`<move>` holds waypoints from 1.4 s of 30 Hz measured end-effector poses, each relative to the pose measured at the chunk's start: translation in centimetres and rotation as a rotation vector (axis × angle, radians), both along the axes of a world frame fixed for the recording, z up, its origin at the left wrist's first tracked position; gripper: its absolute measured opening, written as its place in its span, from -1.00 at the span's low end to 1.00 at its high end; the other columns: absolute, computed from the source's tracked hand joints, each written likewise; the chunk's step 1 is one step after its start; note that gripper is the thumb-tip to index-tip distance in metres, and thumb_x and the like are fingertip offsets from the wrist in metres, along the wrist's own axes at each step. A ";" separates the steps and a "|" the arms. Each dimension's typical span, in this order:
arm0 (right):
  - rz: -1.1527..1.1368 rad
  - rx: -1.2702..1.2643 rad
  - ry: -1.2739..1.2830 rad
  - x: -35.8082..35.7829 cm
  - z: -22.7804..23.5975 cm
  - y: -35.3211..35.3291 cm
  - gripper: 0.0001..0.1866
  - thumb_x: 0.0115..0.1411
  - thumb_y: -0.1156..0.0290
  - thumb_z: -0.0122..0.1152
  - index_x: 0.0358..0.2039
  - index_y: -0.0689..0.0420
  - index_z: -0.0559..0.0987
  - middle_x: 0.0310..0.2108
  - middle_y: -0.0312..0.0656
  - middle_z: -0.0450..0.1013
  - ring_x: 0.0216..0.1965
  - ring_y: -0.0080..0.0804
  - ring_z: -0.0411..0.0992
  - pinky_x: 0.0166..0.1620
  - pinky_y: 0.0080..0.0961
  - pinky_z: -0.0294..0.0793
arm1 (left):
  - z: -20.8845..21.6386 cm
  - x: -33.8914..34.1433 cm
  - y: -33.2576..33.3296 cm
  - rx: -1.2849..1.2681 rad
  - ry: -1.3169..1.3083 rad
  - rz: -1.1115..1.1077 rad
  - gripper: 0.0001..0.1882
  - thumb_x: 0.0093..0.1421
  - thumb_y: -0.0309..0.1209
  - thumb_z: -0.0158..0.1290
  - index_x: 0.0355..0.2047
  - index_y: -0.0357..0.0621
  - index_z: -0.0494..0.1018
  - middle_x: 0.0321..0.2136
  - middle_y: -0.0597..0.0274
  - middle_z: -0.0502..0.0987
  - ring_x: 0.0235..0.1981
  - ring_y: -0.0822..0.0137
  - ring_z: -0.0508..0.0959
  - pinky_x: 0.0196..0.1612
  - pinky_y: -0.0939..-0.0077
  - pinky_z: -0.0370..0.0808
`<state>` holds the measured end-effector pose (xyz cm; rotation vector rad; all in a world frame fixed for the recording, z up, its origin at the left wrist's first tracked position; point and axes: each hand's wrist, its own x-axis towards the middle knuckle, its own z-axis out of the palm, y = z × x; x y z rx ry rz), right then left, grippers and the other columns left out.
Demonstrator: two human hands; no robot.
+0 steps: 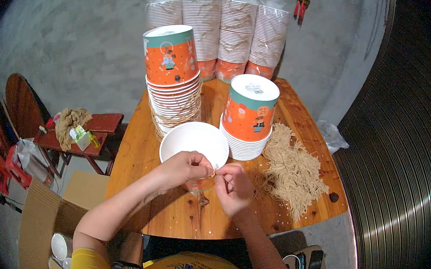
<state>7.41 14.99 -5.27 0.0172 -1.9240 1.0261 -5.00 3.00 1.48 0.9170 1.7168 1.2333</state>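
Note:
A paper bucket [191, 136], white inside and orange outside, stands mouth up near the table's front, tipped slightly toward me. At its near right rim, my left hand [190, 166] pinches with thumb and fingers. My right hand [234, 189] meets it there, fingers curled and fingertips pressed together. A small tan bit of cord [212, 174] shows between the fingertips; the rest of it is hidden. Right of my right hand lies a loose heap of tan cords [295, 171]. Just behind stands a short stack of upside-down orange buckets [250, 113].
A taller stack of upside-down buckets [175, 94], cords hanging around it, stands behind on the left. Several bagged bucket stacks [237, 32] line the back of the wooden table [176, 217]. An open cardboard box [41, 226] sits at lower left, near a red bench [104, 122].

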 end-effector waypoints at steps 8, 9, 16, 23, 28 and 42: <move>-0.049 0.069 -0.021 -0.2 0.2 0.0 -0.72 0.02 0.67 0.18 -0.29 0.12 0.34 -0.41 -0.27 0.28 -0.65 -0.66 0.19 -0.59 -0.68 0.21 | -0.1 -0.1 0.0 0.021 -0.042 0.007 -0.85 0.17 -0.40 0.05 -0.33 -0.24 0.46 -0.48 0.38 0.46 -0.48 0.59 0.42 -0.44 0.69 0.42; -0.058 0.078 -0.024 -0.2 0.1 0.0 -0.72 0.02 0.66 0.18 -0.29 0.12 0.34 -0.42 -0.26 0.28 -0.65 -0.65 0.19 -0.58 -0.67 0.21 | -0.1 -0.1 0.0 0.023 -0.039 0.009 -0.85 0.17 -0.40 0.06 -0.33 -0.25 0.46 -0.48 0.37 0.46 -0.47 0.59 0.42 -0.43 0.68 0.42; -0.097 0.170 -0.049 -0.2 0.0 0.1 -0.72 0.02 0.61 0.21 -0.28 0.11 0.33 -0.42 -0.22 0.30 -0.67 -0.58 0.22 -0.59 -0.59 0.24 | -0.2 -0.2 0.1 0.002 -0.062 0.007 -0.84 0.16 -0.41 0.06 -0.33 -0.26 0.45 -0.48 0.35 0.47 -0.48 0.57 0.43 -0.45 0.68 0.43; -0.176 0.291 -0.098 0.3 0.8 0.0 -0.76 0.00 0.59 0.21 -0.34 0.12 0.36 -0.47 -0.21 0.31 -0.66 -0.47 0.29 -0.58 -0.52 0.31 | 0.1 0.2 0.0 0.001 -0.032 0.004 -0.85 0.17 -0.40 0.05 -0.36 -0.26 0.43 -0.52 0.34 0.43 -0.53 0.56 0.41 -0.49 0.66 0.42; -0.196 0.309 -0.133 0.3 0.9 -0.1 -0.78 -0.01 0.58 0.19 -0.38 0.12 0.35 -0.49 -0.20 0.31 -0.65 -0.41 0.31 -0.57 -0.46 0.32 | 0.0 0.6 0.1 0.012 -0.016 0.024 -0.87 0.17 -0.43 0.03 -0.37 -0.25 0.40 -0.55 0.35 0.40 -0.56 0.55 0.39 -0.51 0.64 0.40; -0.139 0.208 -0.071 0.0 0.3 -0.3 -0.70 -0.02 0.63 0.17 -0.30 0.12 0.29 -0.52 -0.21 0.28 -0.67 -0.48 0.27 -0.59 -0.51 0.29 | -0.3 0.1 0.1 0.028 -0.116 0.021 -0.90 0.12 -0.46 0.03 -0.41 -0.24 0.40 -0.60 0.36 0.40 -0.61 0.56 0.36 -0.55 0.66 0.33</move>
